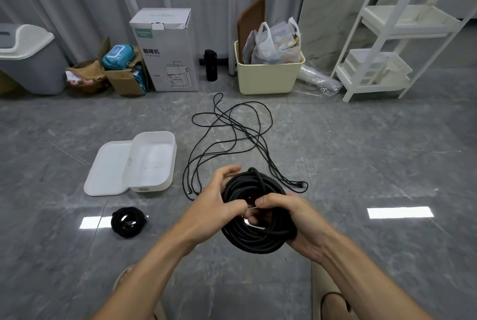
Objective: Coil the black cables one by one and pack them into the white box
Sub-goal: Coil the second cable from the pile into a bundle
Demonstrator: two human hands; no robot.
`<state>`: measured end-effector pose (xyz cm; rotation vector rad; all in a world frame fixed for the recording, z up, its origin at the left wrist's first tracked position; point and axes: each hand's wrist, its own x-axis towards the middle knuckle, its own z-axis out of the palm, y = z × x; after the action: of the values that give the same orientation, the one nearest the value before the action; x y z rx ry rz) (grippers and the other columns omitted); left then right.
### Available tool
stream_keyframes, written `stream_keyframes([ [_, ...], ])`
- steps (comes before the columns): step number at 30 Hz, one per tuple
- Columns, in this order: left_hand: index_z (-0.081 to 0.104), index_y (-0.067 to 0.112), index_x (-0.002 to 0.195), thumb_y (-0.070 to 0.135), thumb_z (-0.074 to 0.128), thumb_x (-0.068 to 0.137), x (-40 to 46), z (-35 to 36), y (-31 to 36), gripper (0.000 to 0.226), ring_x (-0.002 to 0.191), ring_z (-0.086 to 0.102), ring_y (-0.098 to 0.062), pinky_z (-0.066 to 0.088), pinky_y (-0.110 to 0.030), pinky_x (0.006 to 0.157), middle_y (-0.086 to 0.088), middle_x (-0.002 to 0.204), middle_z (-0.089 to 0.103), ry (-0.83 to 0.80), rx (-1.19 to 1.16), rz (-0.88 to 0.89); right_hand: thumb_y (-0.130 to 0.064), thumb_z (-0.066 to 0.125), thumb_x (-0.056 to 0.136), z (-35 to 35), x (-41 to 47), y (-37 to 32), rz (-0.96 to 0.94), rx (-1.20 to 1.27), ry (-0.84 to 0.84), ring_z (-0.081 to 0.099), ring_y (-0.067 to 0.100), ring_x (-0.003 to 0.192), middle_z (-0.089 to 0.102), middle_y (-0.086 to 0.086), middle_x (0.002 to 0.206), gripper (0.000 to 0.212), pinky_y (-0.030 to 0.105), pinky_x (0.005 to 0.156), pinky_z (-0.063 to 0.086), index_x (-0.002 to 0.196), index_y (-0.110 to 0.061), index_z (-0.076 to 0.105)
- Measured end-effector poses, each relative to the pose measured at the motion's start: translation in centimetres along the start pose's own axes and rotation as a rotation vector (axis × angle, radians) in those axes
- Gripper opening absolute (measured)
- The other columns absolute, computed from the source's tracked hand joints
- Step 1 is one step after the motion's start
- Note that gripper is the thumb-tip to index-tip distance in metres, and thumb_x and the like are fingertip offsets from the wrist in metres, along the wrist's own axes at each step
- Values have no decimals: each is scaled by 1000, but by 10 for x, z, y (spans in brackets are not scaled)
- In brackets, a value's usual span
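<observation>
Hands clamp a thick coiled black cable (254, 212): left hand (219, 202) and right hand (291, 219) curled round it.

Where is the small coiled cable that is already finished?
In the head view, the small coiled cable lies on the floor at lower left, in front of the white box and left of the left hand.

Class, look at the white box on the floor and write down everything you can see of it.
The white box is a rounded rectangular tub, apparently smooth plastic, standing upright and open on the grey floor. No cable lies in it yet; faint dark marks show on its bottom. Its flat white lid lies on the floor at its left, with the box's left edge seemingly overlapping it. A small pale tab shows low on its near wall. Neither hand touches it; the loose black cables lie to its right.
</observation>
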<state>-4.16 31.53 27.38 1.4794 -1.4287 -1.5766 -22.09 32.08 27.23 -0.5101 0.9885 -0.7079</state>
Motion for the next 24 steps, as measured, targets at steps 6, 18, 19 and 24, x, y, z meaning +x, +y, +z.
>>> stream_keyframes([
  [6, 48, 52, 112, 31, 80, 80, 2, 4, -9, 49, 111, 51, 13, 44, -10, 84, 26, 122, 51, 245, 235, 217, -1, 64, 85, 0, 3, 1, -64, 25, 156, 55, 16, 59, 61, 12, 81, 16, 25, 57, 46, 100, -1, 70],
  [18, 45, 46, 114, 47, 74, 83, 4, 21, -15, 43, 103, 58, 8, 45, -12, 82, 29, 108, 59, 348, 483, 280, 10, 54, 84, 1, 5, 9, -132, 5, 158, 60, 18, 65, 61, 16, 74, 19, 26, 62, 51, 92, 4, 70],
  [19, 44, 45, 113, 47, 74, 83, 5, 21, -16, 42, 101, 59, 6, 47, -16, 82, 29, 107, 59, 351, 488, 283, 10, 53, 84, 2, 5, 10, -126, 12, 147, 60, 19, 66, 61, 16, 75, 20, 26, 63, 52, 93, 5, 69],
  [24, 38, 44, 111, 37, 75, 83, 6, 19, -17, 47, 95, 58, 8, 45, -10, 79, 27, 101, 59, 309, 515, 285, 2, 63, 82, 1, 6, 12, -86, -75, 116, 65, 21, 74, 64, 16, 84, 25, 34, 73, 55, 106, 11, 66],
])
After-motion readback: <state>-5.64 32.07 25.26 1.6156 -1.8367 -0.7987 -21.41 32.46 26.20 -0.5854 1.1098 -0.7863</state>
